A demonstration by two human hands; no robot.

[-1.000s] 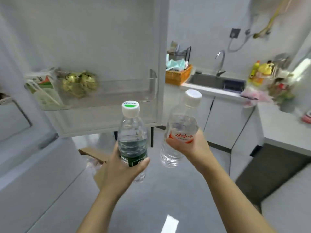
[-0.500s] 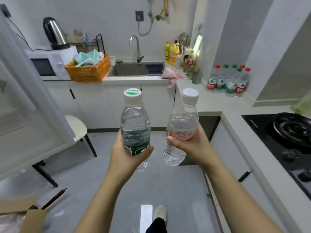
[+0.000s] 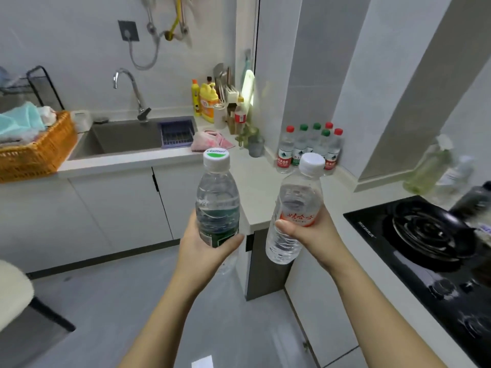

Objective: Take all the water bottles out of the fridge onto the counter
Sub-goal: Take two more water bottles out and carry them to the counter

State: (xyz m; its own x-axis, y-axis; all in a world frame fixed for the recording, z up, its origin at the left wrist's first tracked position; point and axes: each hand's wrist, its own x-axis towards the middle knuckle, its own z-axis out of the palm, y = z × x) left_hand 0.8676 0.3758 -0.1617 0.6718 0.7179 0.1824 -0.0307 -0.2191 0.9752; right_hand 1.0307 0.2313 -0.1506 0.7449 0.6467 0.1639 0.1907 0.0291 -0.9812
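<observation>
The left hand (image 3: 204,243) grips the green-label bottle (image 3: 218,203), which stands straight. The right hand (image 3: 310,232) grips the red-label bottle (image 3: 295,208) (tipped a little). Both are up in the air, near the table (image 3: 260,187). Far back on it, more bottles (image 3: 310,147) stand by the wall.

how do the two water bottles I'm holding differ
The clear plastic green-labelled bottle in the left hand has a green-topped white cap and stands upright; the clear plastic orange-labelled bottle in the right hand has a plain white cap and leans rightward. Both are capped and hold water.
</observation>
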